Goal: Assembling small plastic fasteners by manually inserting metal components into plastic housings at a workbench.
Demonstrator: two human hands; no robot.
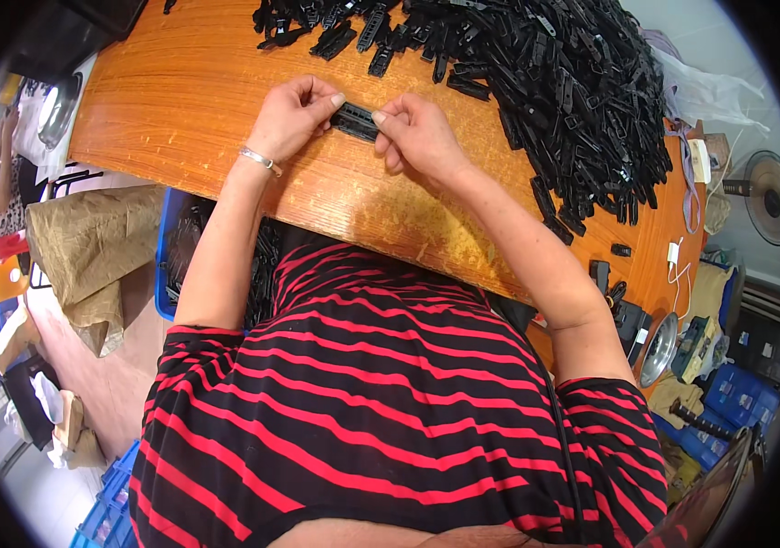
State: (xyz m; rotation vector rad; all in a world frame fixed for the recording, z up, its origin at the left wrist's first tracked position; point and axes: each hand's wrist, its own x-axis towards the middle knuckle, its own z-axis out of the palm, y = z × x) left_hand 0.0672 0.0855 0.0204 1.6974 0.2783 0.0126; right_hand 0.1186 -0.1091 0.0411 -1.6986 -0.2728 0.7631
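Head view: left grip (289,121) and right grip (421,137) both pinched on opposite ends of one black plastic part (354,122) between them, over wooden surface (170,110), black parts pile (582,105) beyond and rightward of both.

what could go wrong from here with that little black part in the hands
The black part is pinched at its ends between the left hand and right hand, so it could slip if either loosens.

The pile of black pieces lies near the right forearm; a sideways swing might scatter some.
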